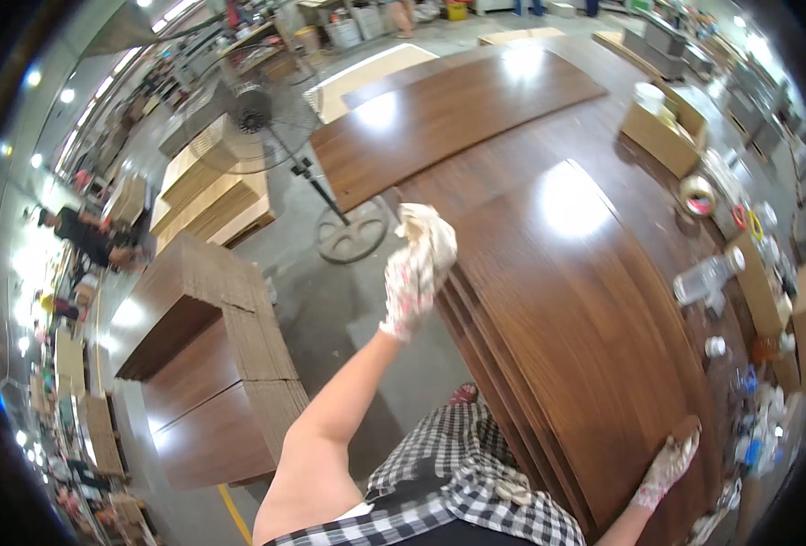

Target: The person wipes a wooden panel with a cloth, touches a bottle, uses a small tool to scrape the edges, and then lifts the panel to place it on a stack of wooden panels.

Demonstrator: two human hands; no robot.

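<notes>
My left hand [409, 287], in a white glove with pink marks, is raised beside the stack and closed around a crumpled off-white cloth [428, 238]. The cloth is near the left edge of the top wood panel [567, 318], a glossy dark-brown board lying on several similar ones. Toward the lower right, my gloved right hand [669, 469] lies on the brown surface by the panel's right edge, fingers stretched out. Nothing shows in that hand.
Another brown panel [458, 118] lies at the far end. A cardboard box [662, 132], tape roll [697, 196] and clear bottle [708, 278] line the right side. A fan base [352, 232] and more stacked panels [212, 364] stand on the left. People work farther off.
</notes>
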